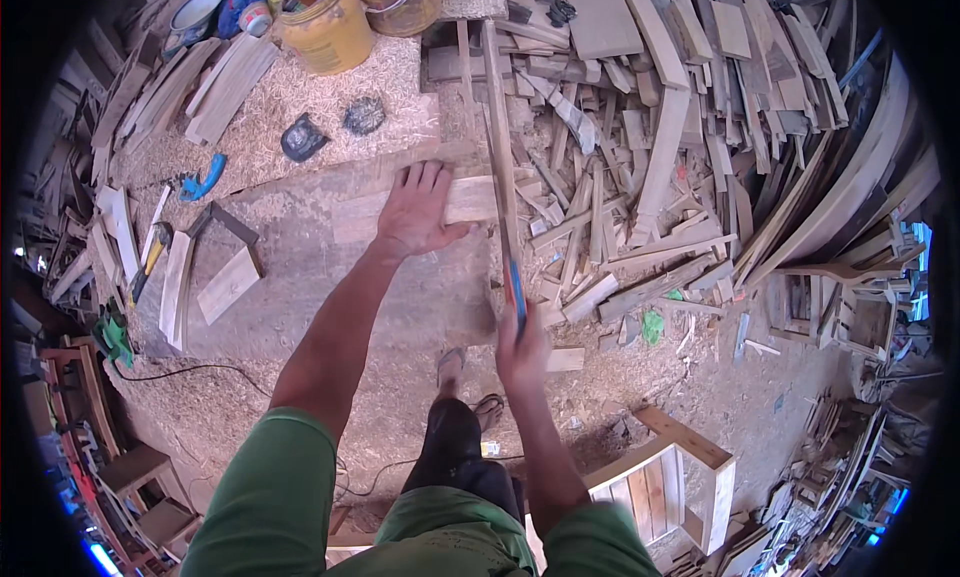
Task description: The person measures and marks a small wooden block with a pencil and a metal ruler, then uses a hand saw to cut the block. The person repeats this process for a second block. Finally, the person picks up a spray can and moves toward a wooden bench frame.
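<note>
My left hand presses down on a short pale wooden board on the worn workbench top. Its fingers reach over the board's far edge, and the thumb lies along the near edge. In my right hand, slightly blurred, is a hand saw with a blue handle. The fingers are closed round that handle. Seen nearly edge-on, the long blade points away from me, beside the board's right end at the bench edge. Whether its teeth touch the wood I cannot tell.
Left on the bench lie a hammer, a dark try square, wood offcuts and a blue curved object. Dark bundles and yellow buckets stand farther back. Scrap wood heaps up right; a wooden frame is near my right arm.
</note>
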`<action>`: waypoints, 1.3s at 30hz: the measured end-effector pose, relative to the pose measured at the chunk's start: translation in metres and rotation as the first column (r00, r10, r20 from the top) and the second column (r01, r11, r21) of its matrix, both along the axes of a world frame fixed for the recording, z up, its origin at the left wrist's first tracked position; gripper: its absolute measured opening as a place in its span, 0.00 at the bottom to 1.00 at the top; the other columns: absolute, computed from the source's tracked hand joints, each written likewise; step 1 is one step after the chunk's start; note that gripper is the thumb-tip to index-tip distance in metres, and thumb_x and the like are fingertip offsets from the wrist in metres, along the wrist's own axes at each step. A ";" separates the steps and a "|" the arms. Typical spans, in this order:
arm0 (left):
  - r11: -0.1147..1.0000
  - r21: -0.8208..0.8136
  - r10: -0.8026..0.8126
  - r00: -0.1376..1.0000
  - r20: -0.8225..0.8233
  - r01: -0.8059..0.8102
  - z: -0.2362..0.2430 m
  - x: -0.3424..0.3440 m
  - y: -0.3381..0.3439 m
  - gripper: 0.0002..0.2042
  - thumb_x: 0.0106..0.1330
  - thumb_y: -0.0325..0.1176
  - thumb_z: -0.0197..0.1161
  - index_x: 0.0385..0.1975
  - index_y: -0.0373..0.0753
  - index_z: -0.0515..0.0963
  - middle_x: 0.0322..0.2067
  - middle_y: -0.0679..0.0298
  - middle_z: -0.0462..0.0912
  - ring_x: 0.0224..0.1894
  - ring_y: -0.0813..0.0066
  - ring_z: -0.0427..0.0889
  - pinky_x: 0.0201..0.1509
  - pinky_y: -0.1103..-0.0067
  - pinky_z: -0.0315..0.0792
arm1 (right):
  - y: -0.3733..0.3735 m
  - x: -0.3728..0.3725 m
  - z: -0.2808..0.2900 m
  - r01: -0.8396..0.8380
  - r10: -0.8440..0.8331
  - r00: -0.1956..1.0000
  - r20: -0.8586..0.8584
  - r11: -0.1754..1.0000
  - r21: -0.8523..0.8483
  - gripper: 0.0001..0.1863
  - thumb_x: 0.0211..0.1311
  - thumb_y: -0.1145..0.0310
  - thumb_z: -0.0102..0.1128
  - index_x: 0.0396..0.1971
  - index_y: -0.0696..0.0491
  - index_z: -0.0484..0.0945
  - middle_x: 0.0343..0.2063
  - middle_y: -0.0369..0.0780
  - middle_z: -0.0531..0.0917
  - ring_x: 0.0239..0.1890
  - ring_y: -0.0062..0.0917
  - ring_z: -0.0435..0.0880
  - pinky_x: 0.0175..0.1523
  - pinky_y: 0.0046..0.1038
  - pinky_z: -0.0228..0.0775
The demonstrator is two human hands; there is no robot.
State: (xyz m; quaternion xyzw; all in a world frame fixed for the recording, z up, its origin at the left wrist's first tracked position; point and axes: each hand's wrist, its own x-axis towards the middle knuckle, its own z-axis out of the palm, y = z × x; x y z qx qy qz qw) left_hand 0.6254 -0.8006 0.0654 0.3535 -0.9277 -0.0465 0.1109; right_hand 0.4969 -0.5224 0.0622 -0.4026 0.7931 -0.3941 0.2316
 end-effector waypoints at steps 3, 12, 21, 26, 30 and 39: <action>1.000 -0.025 0.003 1.000 -0.006 -0.003 -0.004 0.012 -0.004 0.54 0.62 0.72 0.74 0.74 0.28 0.70 0.67 0.46 0.74 0.72 0.46 0.71 0.80 0.52 0.63 | -0.021 -0.003 0.021 -0.039 0.040 0.996 0.085 0.999 -0.016 0.21 0.86 0.60 0.60 0.69 0.56 0.77 0.32 0.55 0.88 0.34 0.60 0.88 0.36 0.52 0.79; 0.998 -0.063 -0.004 1.000 -0.031 0.002 -0.004 0.008 -0.001 0.53 0.61 0.69 0.75 0.74 0.28 0.72 0.65 0.48 0.75 0.71 0.48 0.71 0.79 0.53 0.63 | 0.206 0.038 -0.002 -0.161 0.154 0.987 0.051 0.968 0.193 0.34 0.77 0.57 0.69 0.77 0.55 0.74 0.39 0.55 0.92 0.34 0.53 0.94 0.39 0.47 0.87; 1.000 0.003 0.012 1.000 0.011 -0.012 0.003 0.010 0.001 0.53 0.64 0.71 0.72 0.75 0.28 0.70 0.69 0.44 0.73 0.71 0.42 0.72 0.79 0.51 0.63 | 0.192 0.022 0.063 -0.018 -0.043 0.963 0.267 0.974 0.224 0.32 0.81 0.57 0.66 0.77 0.56 0.74 0.38 0.56 0.92 0.37 0.53 0.96 0.42 0.47 0.86; 1.000 0.008 0.025 1.000 0.007 -0.025 0.001 0.011 0.001 0.53 0.63 0.70 0.74 0.75 0.28 0.70 0.69 0.44 0.73 0.72 0.42 0.72 0.80 0.52 0.63 | 0.205 0.015 0.102 -0.094 0.039 0.917 0.396 0.988 0.121 0.29 0.86 0.62 0.54 0.78 0.63 0.70 0.46 0.59 0.91 0.37 0.47 0.94 0.45 0.44 0.84; 1.000 0.007 0.016 1.000 0.005 -0.016 0.001 0.005 0.004 0.52 0.63 0.70 0.74 0.74 0.29 0.71 0.69 0.45 0.74 0.72 0.43 0.71 0.80 0.53 0.63 | 0.169 0.018 0.056 -0.019 0.003 0.978 0.207 0.997 0.077 0.28 0.87 0.63 0.54 0.79 0.61 0.69 0.47 0.59 0.92 0.39 0.53 0.95 0.44 0.46 0.85; 0.999 -0.047 0.016 0.999 -0.041 -0.018 -0.001 0.013 -0.001 0.52 0.60 0.68 0.76 0.73 0.30 0.73 0.66 0.48 0.75 0.71 0.47 0.72 0.79 0.54 0.64 | 0.006 -0.002 0.053 -0.056 0.054 0.991 0.122 0.998 0.013 0.21 0.88 0.62 0.55 0.72 0.53 0.76 0.36 0.58 0.89 0.35 0.62 0.89 0.36 0.56 0.78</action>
